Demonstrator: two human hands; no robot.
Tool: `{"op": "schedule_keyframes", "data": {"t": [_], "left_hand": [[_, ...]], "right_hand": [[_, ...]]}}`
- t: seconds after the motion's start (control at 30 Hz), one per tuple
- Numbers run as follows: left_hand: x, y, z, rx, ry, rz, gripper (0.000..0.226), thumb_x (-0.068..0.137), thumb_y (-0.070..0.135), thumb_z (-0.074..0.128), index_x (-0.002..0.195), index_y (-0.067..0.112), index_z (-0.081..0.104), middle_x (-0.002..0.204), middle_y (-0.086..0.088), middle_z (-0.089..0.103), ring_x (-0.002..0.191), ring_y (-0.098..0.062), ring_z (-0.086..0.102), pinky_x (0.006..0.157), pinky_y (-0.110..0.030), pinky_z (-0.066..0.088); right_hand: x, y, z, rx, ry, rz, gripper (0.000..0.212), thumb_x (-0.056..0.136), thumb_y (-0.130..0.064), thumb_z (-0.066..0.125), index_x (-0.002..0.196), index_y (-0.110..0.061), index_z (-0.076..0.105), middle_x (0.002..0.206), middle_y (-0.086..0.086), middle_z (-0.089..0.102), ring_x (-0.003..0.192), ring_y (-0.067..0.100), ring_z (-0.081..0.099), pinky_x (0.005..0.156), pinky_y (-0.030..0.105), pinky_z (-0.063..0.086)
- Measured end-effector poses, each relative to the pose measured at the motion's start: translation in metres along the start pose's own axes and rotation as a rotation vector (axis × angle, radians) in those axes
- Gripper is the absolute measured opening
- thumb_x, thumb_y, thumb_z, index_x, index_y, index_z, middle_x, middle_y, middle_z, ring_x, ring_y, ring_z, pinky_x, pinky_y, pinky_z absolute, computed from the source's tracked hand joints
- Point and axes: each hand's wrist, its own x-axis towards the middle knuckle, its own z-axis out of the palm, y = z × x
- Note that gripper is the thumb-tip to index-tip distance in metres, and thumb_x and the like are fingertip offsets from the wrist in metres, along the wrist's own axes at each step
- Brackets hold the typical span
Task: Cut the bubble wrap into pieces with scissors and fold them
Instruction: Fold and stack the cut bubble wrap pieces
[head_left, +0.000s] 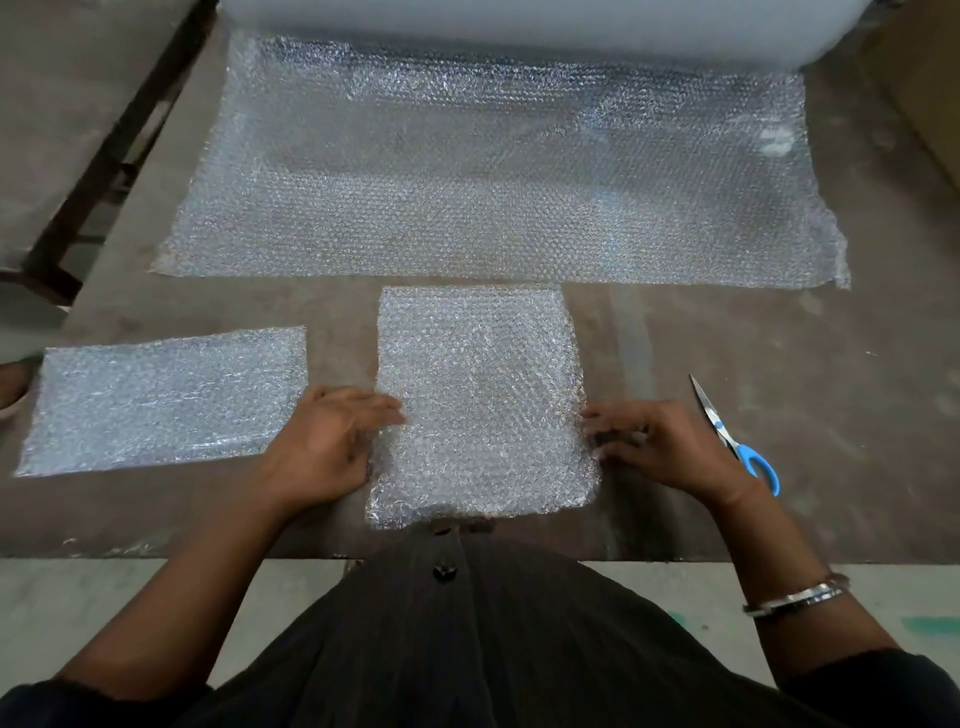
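A folded piece of bubble wrap (480, 400) lies in front of me near the table's front edge. My left hand (324, 447) holds its left edge, thumb on top and fingers curled under it. My right hand (654, 444) pinches its right edge with curled fingers. Another folded piece (161, 400) lies flat to the left. A wide sheet (493, 176) runs from the big roll (519, 26) at the back. Blue-handled scissors (732, 434) lie closed on the table just right of my right hand.
The brown table (753, 338) ends at its front edge close to my body. A dark bench frame (104, 171) stands at the far left, and a foot (10, 384) shows at the left border. A cardboard-coloured surface (924, 93) sits at the far right.
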Motion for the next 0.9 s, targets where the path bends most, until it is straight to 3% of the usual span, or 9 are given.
{"op": "schedule_keyframes", "data": {"t": [0.1, 0.17, 0.23, 0.33, 0.47, 0.6, 0.67, 0.8, 0.9], "left_hand": [[0.01, 0.034, 0.004, -0.043, -0.003, 0.025, 0.043, 0.088, 0.019, 0.06, 0.128, 0.022, 0.077, 0.131, 0.007, 0.075, 0.122, -0.017, 0.068, 0.106, -0.052, 0.052], [0.02, 0.061, 0.014, -0.091, -0.053, 0.081, 0.038, 0.094, 0.029, 0.068, 0.13, 0.019, 0.076, 0.131, 0.006, 0.075, 0.122, -0.017, 0.066, 0.106, -0.045, 0.051], [0.031, 0.081, 0.03, -0.133, -0.126, 0.143, 0.037, 0.097, 0.039, 0.07, 0.127, 0.019, 0.077, 0.128, 0.007, 0.076, 0.117, -0.015, 0.064, 0.1, -0.041, 0.054], [0.044, 0.096, 0.055, -0.132, -0.225, 0.22, 0.035, 0.096, 0.044, 0.076, 0.121, 0.018, 0.076, 0.121, 0.006, 0.076, 0.111, -0.016, 0.063, 0.09, -0.043, 0.057], [0.053, 0.105, 0.075, -0.064, -0.282, 0.301, 0.038, 0.096, 0.048, 0.075, 0.115, 0.015, 0.075, 0.115, 0.002, 0.075, 0.103, -0.021, 0.063, 0.087, -0.045, 0.055], [0.055, 0.115, 0.08, 0.04, -0.222, 0.292, 0.048, 0.095, 0.065, 0.066, 0.11, 0.02, 0.077, 0.108, 0.007, 0.075, 0.097, -0.019, 0.062, 0.085, -0.036, 0.051], [0.055, 0.122, 0.083, 0.05, -0.175, 0.273, 0.053, 0.094, 0.07, 0.064, 0.109, 0.02, 0.077, 0.103, 0.007, 0.075, 0.092, -0.019, 0.063, 0.083, -0.036, 0.05], [0.062, 0.141, 0.087, 0.017, -0.133, 0.21, 0.057, 0.085, 0.069, 0.074, 0.11, 0.017, 0.079, 0.092, 0.003, 0.077, 0.087, -0.023, 0.066, 0.08, -0.032, 0.049], [0.069, 0.154, 0.094, 0.07, -0.2, 0.195, 0.055, 0.082, 0.066, 0.079, 0.111, 0.019, 0.078, 0.097, 0.001, 0.075, 0.094, -0.024, 0.064, 0.079, -0.035, 0.049]], "right_hand": [[0.001, -0.001, -0.001, -0.078, -0.041, -0.102, 0.029, 0.079, -0.02, 0.095, 0.106, -0.024, 0.086, 0.142, -0.005, 0.069, 0.125, 0.018, 0.071, 0.112, 0.052, 0.051], [0.001, -0.003, -0.002, -0.153, -0.059, -0.201, 0.028, 0.078, -0.015, 0.096, 0.102, -0.026, 0.086, 0.144, -0.002, 0.069, 0.131, 0.017, 0.067, 0.124, 0.049, 0.034], [0.001, -0.005, -0.001, -0.164, -0.09, -0.242, 0.025, 0.08, -0.016, 0.094, 0.1, -0.027, 0.085, 0.144, -0.001, 0.069, 0.138, 0.016, 0.062, 0.128, 0.049, 0.028], [0.002, -0.003, 0.006, -0.104, -0.18, -0.243, 0.015, 0.09, -0.024, 0.086, 0.105, -0.027, 0.085, 0.145, -0.004, 0.068, 0.141, 0.016, 0.059, 0.126, 0.053, 0.032], [0.002, 0.002, 0.006, -0.062, -0.269, -0.194, 0.02, 0.096, -0.037, 0.074, 0.112, -0.03, 0.085, 0.149, -0.01, 0.065, 0.15, 0.011, 0.049, 0.127, 0.052, 0.031], [0.003, 0.003, 0.007, -0.079, -0.273, -0.172, 0.02, 0.096, -0.044, 0.073, 0.105, -0.03, 0.085, 0.146, -0.009, 0.067, 0.149, 0.01, 0.049, 0.131, 0.047, 0.018], [0.002, 0.002, 0.01, -0.105, -0.237, -0.189, 0.023, 0.097, -0.047, 0.07, 0.101, -0.029, 0.084, 0.143, -0.009, 0.069, 0.147, 0.011, 0.052, 0.133, 0.051, 0.018], [0.001, 0.0, 0.015, -0.159, -0.18, -0.236, 0.02, 0.101, -0.041, 0.066, 0.099, -0.027, 0.081, 0.139, -0.007, 0.072, 0.145, 0.015, 0.055, 0.131, 0.059, 0.02], [-0.001, 0.006, 0.016, -0.041, -0.203, -0.233, 0.009, 0.097, -0.032, 0.074, 0.101, -0.03, 0.081, 0.144, -0.009, 0.069, 0.148, 0.012, 0.051, 0.129, 0.063, 0.018]]}}
